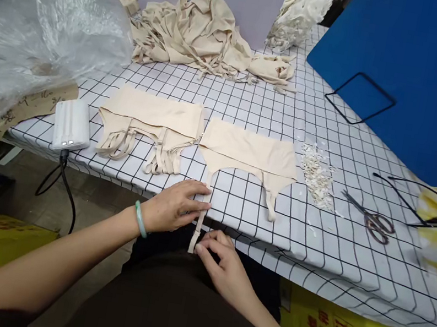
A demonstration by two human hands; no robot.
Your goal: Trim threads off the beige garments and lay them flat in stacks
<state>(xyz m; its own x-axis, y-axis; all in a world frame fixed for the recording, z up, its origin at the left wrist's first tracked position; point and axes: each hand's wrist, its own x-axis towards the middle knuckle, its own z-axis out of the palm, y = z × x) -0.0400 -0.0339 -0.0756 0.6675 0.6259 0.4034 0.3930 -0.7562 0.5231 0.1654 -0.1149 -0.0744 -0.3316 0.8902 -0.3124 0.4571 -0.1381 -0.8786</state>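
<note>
A beige camisole top [250,146] lies flat on the checked cloth, its straps toward me. My left hand [173,204], with a pale green bangle on the wrist, rests at the table edge. Its fingers are stretched out and apart, their tips lying across the left strap [201,217]. Lower down, my right hand [223,259] is closed in a pinch at the end of that strap, just off the table edge. The other strap lies looped on the cloth. Left of this top, a stack of similar beige tops [152,110] has its straps bunched at the front.
Scissors [376,220], eyeglasses [427,220] and small white scraps [319,177] lie to the right. A white power bank [72,125] with a black cable sits left, beside clear plastic [59,14]. Beige garments [198,32] are heaped behind. A blue panel [419,68] stands at right.
</note>
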